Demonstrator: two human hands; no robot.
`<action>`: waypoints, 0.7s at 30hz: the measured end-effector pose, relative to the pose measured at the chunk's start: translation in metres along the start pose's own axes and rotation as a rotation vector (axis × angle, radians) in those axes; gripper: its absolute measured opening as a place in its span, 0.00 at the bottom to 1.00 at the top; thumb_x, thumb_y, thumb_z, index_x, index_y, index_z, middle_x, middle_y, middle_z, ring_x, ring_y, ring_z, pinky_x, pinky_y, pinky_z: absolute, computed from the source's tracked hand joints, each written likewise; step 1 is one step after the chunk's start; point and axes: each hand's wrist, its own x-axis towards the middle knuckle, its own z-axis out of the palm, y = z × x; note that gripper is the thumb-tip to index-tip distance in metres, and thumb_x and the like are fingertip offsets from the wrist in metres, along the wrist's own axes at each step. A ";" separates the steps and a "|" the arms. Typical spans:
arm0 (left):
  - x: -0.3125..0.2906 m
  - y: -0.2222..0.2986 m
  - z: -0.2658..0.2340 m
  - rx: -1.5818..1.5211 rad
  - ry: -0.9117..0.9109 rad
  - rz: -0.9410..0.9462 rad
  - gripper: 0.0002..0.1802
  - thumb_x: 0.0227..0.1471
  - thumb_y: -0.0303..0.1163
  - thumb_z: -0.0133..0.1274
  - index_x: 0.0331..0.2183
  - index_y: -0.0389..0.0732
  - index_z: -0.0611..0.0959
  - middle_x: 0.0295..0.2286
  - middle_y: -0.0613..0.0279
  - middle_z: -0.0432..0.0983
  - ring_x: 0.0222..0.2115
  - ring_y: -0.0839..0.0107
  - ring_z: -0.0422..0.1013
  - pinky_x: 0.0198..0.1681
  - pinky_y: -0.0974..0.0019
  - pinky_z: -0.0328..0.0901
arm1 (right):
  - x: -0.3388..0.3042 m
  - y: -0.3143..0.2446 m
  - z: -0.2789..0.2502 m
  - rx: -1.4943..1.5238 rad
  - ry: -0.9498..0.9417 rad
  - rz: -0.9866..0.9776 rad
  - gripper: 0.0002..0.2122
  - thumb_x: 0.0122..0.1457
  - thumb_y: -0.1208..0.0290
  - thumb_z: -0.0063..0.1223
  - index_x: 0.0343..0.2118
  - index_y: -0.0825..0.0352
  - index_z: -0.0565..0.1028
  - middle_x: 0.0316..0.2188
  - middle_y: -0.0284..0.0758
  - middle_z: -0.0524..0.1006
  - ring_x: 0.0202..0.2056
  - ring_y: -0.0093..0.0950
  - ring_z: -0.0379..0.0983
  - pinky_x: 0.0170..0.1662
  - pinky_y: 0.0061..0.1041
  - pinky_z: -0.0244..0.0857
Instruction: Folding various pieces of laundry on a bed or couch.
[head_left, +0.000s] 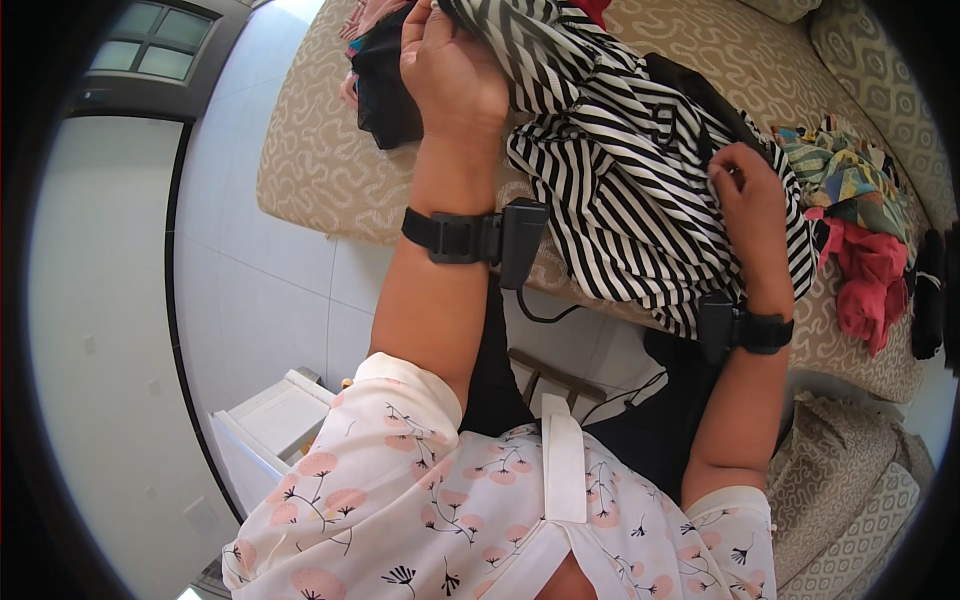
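Observation:
A black-and-white striped garment lies bunched over the edge of the patterned seat in front of me, with a dark mark on its upper right part. My left hand is raised at the top of the view, its fingers closed on the garment's far left end and partly cut off by the picture's edge. On the right side of the cloth, my right hand has its fingers curled in and closed on the striped fabric. Both wrists carry black straps with small dark boxes.
The beige patterned sofa seat spans the far side. Dark clothing lies left of the garment; a multicoloured printed cloth and a red cloth lie right. Cushions are at lower right. A white drawer unit stands at left.

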 end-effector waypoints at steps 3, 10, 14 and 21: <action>-0.007 0.000 0.007 -0.005 0.006 -0.068 0.09 0.60 0.23 0.44 0.43 0.38 0.73 0.36 0.59 0.76 0.38 0.67 0.74 0.46 0.64 0.71 | 0.009 -0.005 -0.017 0.383 0.070 0.478 0.03 0.58 0.77 0.52 0.35 0.67 0.73 0.29 0.34 0.76 0.28 0.27 0.74 0.33 0.23 0.68; -0.011 0.003 0.012 0.111 -0.150 -0.073 0.10 0.58 0.21 0.47 0.43 0.37 0.75 0.36 0.60 0.76 0.38 0.71 0.74 0.46 0.68 0.70 | 0.010 0.040 -0.046 1.174 0.863 0.043 0.08 0.65 0.77 0.45 0.43 0.75 0.65 0.40 0.46 0.73 0.44 0.38 0.75 0.53 0.34 0.71; -0.022 0.002 0.028 0.281 -0.275 -0.196 0.14 0.57 0.21 0.49 0.47 0.34 0.75 0.42 0.58 0.75 0.43 0.71 0.72 0.51 0.69 0.67 | 0.008 0.042 -0.044 1.007 0.906 0.044 0.09 0.64 0.80 0.46 0.45 0.75 0.65 0.46 0.45 0.72 0.51 0.34 0.70 0.59 0.32 0.64; -0.031 -0.029 0.011 0.927 -0.607 0.130 0.17 0.49 0.30 0.60 0.43 0.37 0.81 0.36 0.61 0.80 0.36 0.72 0.75 0.41 0.69 0.68 | 0.003 0.012 -0.024 0.222 0.294 0.114 0.10 0.57 0.75 0.56 0.42 0.68 0.75 0.36 0.34 0.78 0.38 0.24 0.74 0.44 0.24 0.68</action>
